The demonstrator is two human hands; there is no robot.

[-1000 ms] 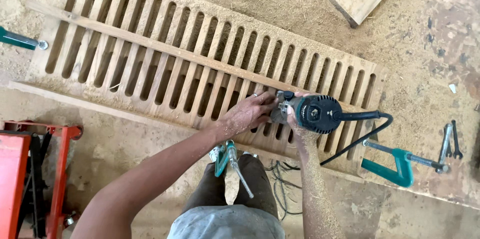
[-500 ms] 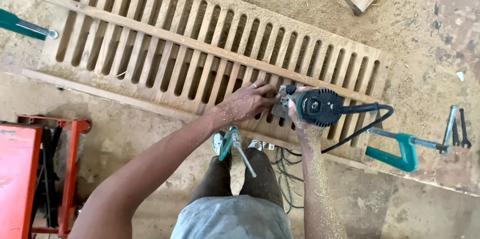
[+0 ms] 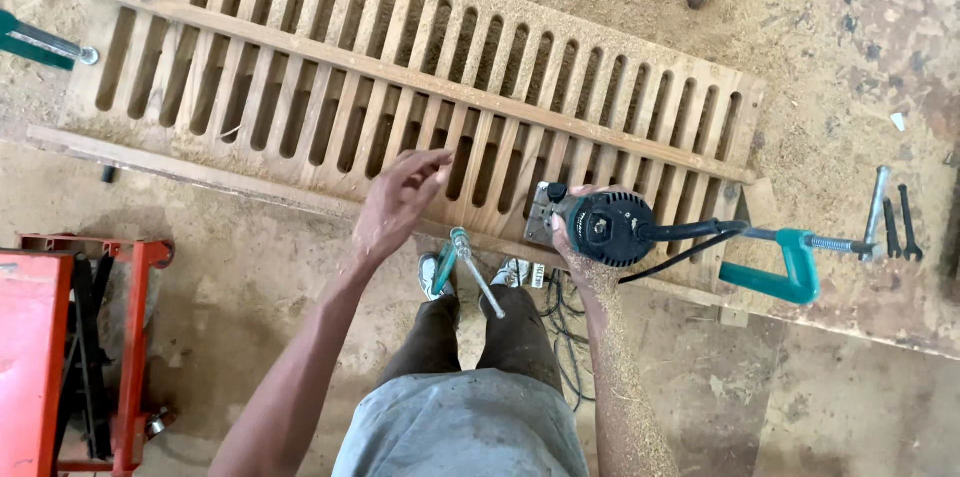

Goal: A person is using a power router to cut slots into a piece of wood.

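- Your left hand point(image 3: 400, 199) had lifted off the spot beside the tool where it rested half a second before; it hovered open at about 9 o'clock from the tool, fingers loosely spread over the lower slats, gripping nothing.
- Your right hand point(image 3: 578, 249) stayed wrapped around the teal and black router point(image 3: 603, 226), closed on its body, with sawdust coating the forearm.
- That router sat on the near edge of the slatted wooden panel point(image 3: 300, 77), toward its right end, its black cord point(image 3: 690, 232) trailing off toward 3 o'clock.
- A teal clamp point(image 3: 780, 272) gripped the worktop point(image 3: 850, 87) edge at 3 o'clock from the router, with two dark wrenches point(image 3: 898, 222) just beyond it.
- Another clamp point(image 3: 462, 262) hung at the near edge, at 7 o'clock from the router, above your shoes.
- A red metal stand point(image 3: 60, 337) stood on the floor far off at 8 o'clock.
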